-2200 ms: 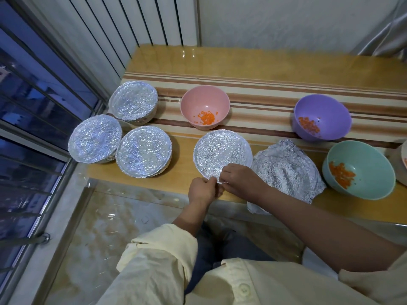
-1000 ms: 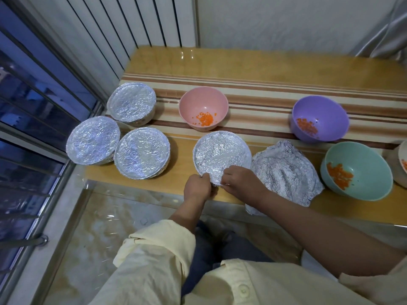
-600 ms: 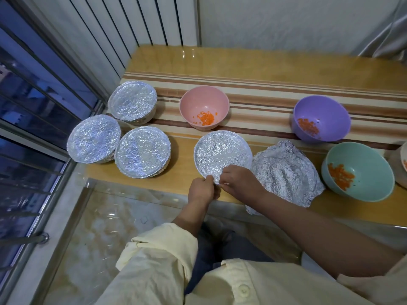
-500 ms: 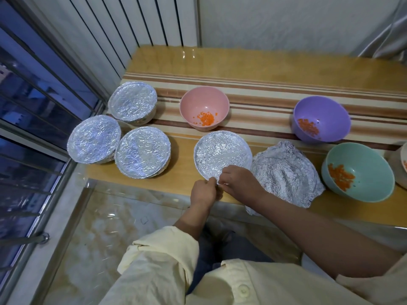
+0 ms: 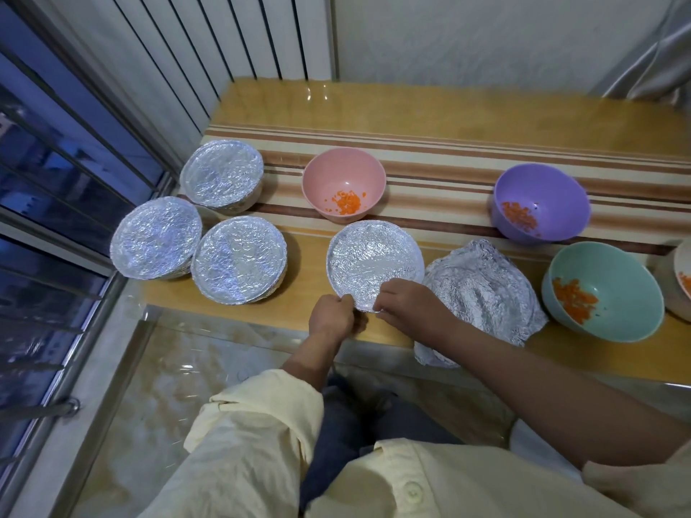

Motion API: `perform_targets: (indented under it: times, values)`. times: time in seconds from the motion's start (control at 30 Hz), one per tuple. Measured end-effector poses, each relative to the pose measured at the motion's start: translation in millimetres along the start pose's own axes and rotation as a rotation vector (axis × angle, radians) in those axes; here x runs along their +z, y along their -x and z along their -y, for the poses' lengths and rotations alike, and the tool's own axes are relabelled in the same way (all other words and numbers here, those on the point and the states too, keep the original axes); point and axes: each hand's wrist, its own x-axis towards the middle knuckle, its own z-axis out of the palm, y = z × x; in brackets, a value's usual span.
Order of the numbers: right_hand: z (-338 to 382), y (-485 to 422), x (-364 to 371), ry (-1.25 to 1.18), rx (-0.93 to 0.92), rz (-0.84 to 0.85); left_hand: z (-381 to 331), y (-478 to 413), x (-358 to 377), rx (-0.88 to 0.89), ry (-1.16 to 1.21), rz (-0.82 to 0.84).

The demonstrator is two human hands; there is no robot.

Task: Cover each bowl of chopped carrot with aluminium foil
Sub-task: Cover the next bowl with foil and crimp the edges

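Left hand (image 5: 332, 317) and right hand (image 5: 405, 302) pinch the near rim of the foil-covered bowl (image 5: 374, 261), contents hidden; rightmost bowl (image 5: 682, 282) cut off.

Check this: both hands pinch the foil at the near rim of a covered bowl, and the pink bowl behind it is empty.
Wrong on the pink bowl: the head view shows chopped carrot in its bottom, uncovered. The left hand and right hand do pinch the foil at the near rim of the covered bowl.
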Motion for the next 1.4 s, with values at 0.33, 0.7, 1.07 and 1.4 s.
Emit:
perform_targets:
  times: [0.33,0.7,1.07,1.4]
  values:
    - [5,-6,7,-0.012,0.011,-0.005,8,16,11,0.019,-0.056,-0.220]
    - [8,-5,11,-0.041,0.018,-0.025,8,14,14,0.025,-0.038,-0.221]
    - [-7,3,-3,0.000,-0.004,0.032,-1,8,-4,0.068,-0.165,-0.196]
    - [5,-5,3,0.016,0.003,0.010,6,20,16,0.013,-0.016,-0.153]
